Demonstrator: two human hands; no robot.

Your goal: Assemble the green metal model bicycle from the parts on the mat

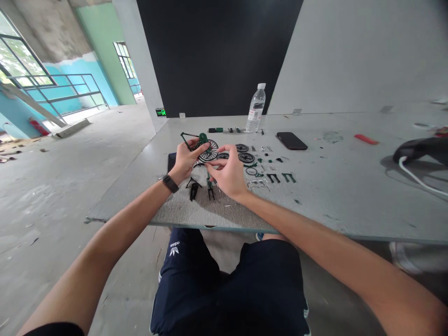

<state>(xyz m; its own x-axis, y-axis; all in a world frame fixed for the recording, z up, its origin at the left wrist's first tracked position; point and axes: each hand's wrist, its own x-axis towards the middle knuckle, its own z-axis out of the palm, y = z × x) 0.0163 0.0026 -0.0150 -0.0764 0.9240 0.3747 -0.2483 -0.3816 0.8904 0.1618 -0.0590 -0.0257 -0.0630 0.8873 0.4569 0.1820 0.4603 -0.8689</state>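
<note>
My left hand (187, 156) is closed around a small green model bicycle frame (186, 138), just above the table. A black spoked wheel (209, 151) sits at the frame's right end, below a round green part (203, 137). My right hand (228, 171) is at the right of this wheel, thumb and fingers apart and curved toward its rim. Whether the fingertips touch the rim I cannot tell. Behind that hand lie more spoked wheels (246, 157). Below my hands are a black forked part (193, 191) and another dark fork (210, 193).
Small green and black parts (289, 177) lie in rows to the right. A water bottle (256, 109) stands behind them, near a black phone (291, 140). Farther right are a red object (366, 139) and a black device with a white cable (420, 178). The table's front edge (245, 228) is above my knees.
</note>
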